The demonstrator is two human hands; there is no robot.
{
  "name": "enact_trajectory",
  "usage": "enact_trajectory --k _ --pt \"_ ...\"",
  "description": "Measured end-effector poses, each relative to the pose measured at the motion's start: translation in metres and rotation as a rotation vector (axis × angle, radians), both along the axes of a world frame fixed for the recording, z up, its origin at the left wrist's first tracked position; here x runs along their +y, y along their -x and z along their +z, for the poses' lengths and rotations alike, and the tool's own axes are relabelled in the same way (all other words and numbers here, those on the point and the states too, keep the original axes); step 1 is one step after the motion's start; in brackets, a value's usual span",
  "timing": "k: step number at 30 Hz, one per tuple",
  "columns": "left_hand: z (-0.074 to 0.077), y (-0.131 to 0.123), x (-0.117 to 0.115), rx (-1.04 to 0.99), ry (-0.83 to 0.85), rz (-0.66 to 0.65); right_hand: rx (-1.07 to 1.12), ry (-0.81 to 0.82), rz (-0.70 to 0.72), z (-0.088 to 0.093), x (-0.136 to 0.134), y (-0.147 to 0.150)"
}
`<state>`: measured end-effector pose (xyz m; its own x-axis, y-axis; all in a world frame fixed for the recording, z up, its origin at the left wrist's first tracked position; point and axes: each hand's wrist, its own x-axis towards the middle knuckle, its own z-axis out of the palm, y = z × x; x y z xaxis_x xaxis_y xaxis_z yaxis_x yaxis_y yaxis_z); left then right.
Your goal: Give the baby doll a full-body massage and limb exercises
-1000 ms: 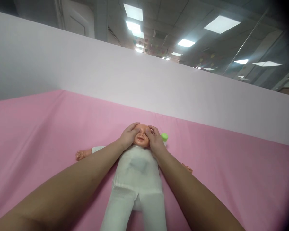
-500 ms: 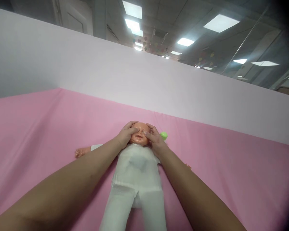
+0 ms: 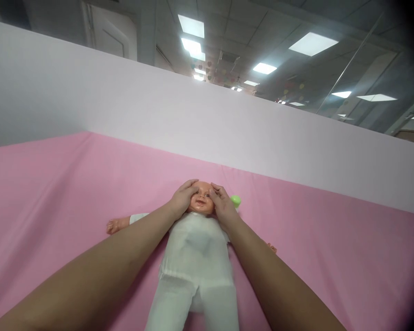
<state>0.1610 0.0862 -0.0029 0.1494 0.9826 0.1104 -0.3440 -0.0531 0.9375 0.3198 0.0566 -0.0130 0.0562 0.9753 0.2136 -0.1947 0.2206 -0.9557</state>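
A baby doll [image 3: 200, 248] in a white top and trousers lies on its back on the pink sheet. Both my hands cup its head [image 3: 203, 205] from the two sides. My left hand [image 3: 184, 198] presses against the side of the head on the left of the picture, its thumb at the edge of the eye. On the opposite side, my right hand [image 3: 223, 202] curves round the head, thumb by the temple. One doll hand [image 3: 117, 225] sticks out at the left. Fingers of its other hand [image 3: 272, 248] show beside my right forearm.
Just right of my right hand is a bright green rounded object [image 3: 235, 200], partly hidden. The pink sheet [image 3: 313, 239] has some creases. A white panel [image 3: 193, 119] rises behind it, with lit ceiling panels beyond.
My thumbs have slid outward from the doll's eyes towards its temples, so more of its face shows. The whole scene sits slightly lower in view.
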Motion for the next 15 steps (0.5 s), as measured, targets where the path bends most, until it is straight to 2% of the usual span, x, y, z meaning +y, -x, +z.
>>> enact_trajectory --k 8,12,15 --pt "0.005 0.010 -0.009 -0.083 0.049 -0.124 0.099 0.072 0.117 0.007 -0.011 -0.007" --pt "0.004 0.008 -0.008 -0.047 0.016 -0.116 0.114 0.085 0.145 0.014 -0.013 -0.004" --pt "-0.001 0.005 -0.004 -0.007 -0.016 -0.071 0.055 0.071 0.076 0.017 -0.011 0.002"
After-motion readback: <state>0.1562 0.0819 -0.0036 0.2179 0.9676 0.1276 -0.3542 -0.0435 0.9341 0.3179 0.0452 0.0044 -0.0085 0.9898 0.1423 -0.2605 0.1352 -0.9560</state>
